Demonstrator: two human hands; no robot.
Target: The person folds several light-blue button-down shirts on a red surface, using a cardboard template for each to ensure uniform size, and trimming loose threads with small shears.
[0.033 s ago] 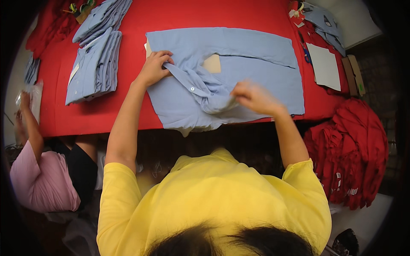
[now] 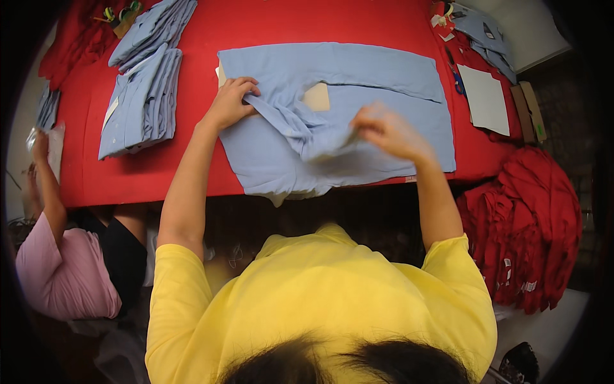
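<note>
A light blue shirt [image 2: 390, 67] lies spread and partly folded, with beige card [image 2: 316, 97] showing through a gap in its middle. At its left edge my left hand [image 2: 231, 104] pinches a twisted strip of the cloth, which looks like a sleeve. My right hand [image 2: 389, 133], a little blurred, has its fingers closed on the other end of that sleeve [image 2: 326, 142] and holds it raised above the shirt. The shirt's lower edge hangs slightly over the table's near edge.
The table has a red cover [image 2: 198, 141]. Folded blue shirts [image 2: 141, 109] are stacked at left, white sheets [image 2: 484, 99] and scissors [image 2: 458, 82] lie at right. Red garments [image 2: 521, 224] hang in a pile at the right corner. A co-worker in pink [image 2: 67, 269] handles clear plastic at far left.
My right hand has moved slightly right and away from me, lifting the sleeve end. The button seen on the strip before is now out of sight. My left hand stays put.
</note>
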